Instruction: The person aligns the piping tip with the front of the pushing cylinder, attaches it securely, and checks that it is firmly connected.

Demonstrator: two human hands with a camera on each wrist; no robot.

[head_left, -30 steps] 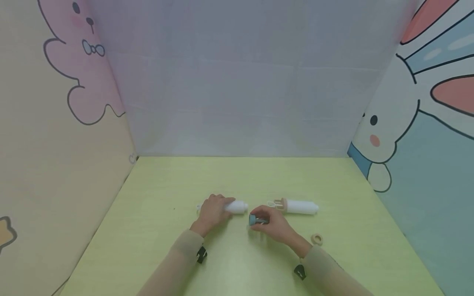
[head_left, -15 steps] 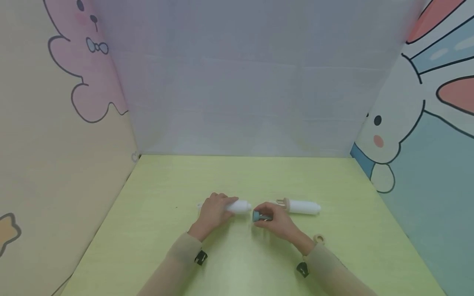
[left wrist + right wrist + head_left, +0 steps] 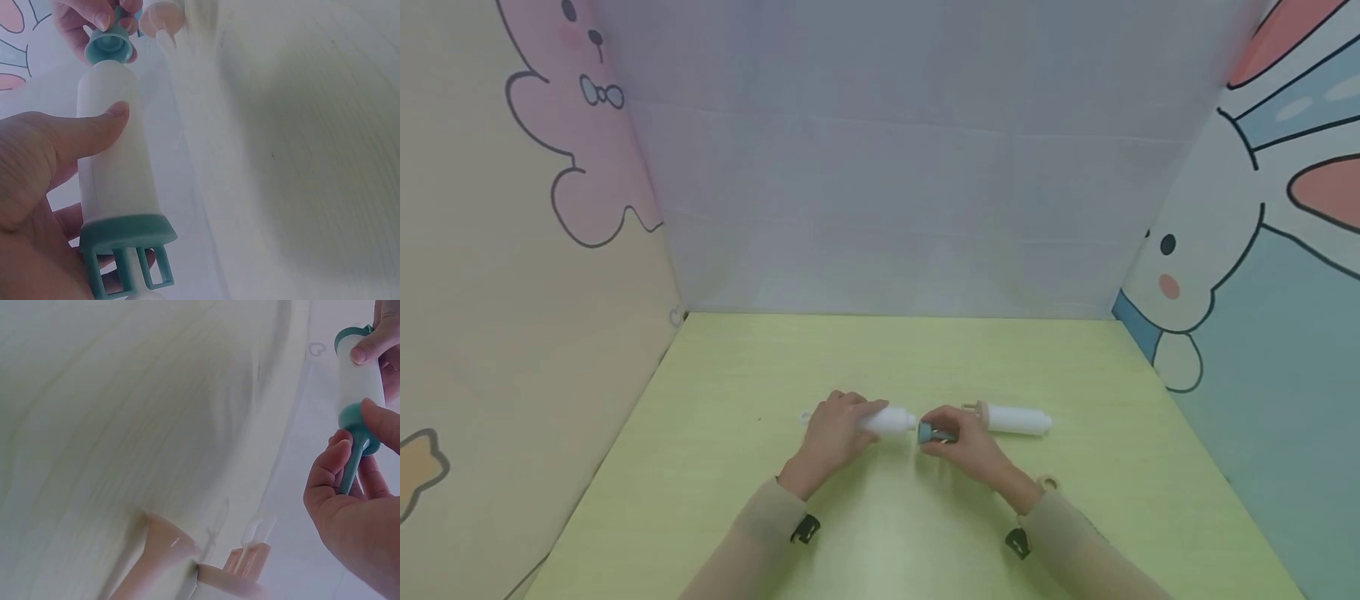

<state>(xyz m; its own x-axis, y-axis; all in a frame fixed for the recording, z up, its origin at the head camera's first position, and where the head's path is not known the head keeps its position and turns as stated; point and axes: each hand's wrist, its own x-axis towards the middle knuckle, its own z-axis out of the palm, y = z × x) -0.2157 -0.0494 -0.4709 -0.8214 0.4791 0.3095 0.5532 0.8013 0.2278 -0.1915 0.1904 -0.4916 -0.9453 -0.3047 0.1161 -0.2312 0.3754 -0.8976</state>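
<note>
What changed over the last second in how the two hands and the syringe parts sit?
The right hand carried the teal nozzle cap up and leftward until it meets the tip of the white syringe barrel. The left hand kept gripping that barrel on the table. The second syringe and the beige ring stayed put.

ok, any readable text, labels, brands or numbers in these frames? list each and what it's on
None readable in any view.
White tube in the left hand: no print shows.
Teal cap in the right hand: no marking shows.
Second white tube: plain.
Wall panels: cartoon rabbits only, no lettering.
</note>
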